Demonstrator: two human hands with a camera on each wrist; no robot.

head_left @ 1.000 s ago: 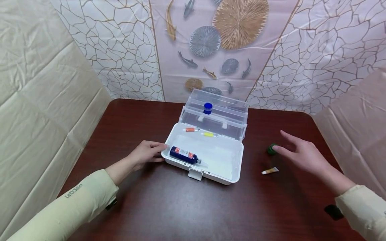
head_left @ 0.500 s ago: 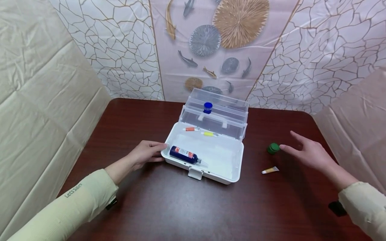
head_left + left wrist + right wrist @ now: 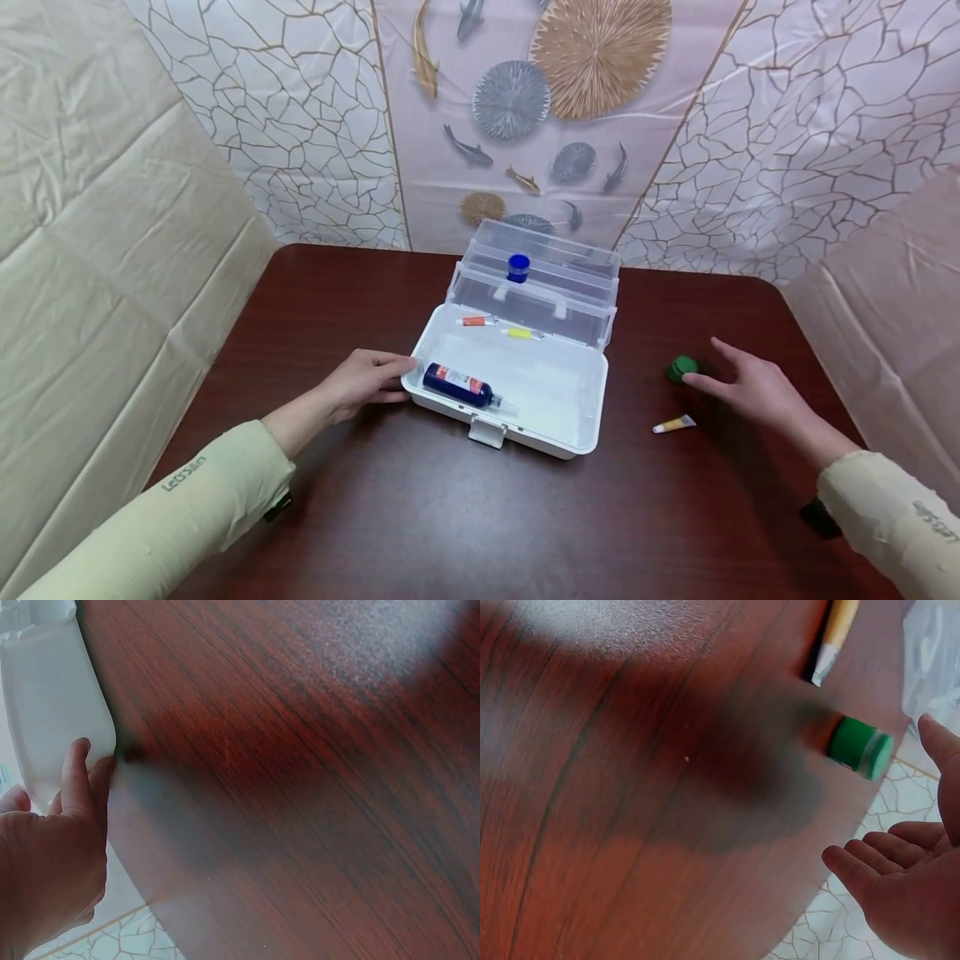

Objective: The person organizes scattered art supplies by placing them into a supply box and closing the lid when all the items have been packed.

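At the left end of a white plastic box [image 3: 540, 392], my left hand [image 3: 367, 383] grips the wall, thumb over the rim and fingers on the outside; the left wrist view has this hand [image 3: 64, 847] at the box's corner. The box's clear lid [image 3: 540, 275] stands open behind it. Inside lie a dark blue bottle [image 3: 457, 385] with a clear nozzle, an orange tube [image 3: 474, 321] and a yellow tube [image 3: 521, 333]. To the right, my right hand [image 3: 757, 392] hovers with fingers spread, thumb tip close to a small green jar [image 3: 853, 742] on the table.
A yellow-brown paint tube [image 3: 673, 424] lies just in front of the green jar. A blue-lidded jar [image 3: 517, 268] shows at the open lid. The dark wooden table [image 3: 480, 533] is bounded by fabric at the back and both sides.
My right hand drew back right from the green jar, then came left again so its thumb overlaps the jar's edge. My left hand and the box have stayed put.
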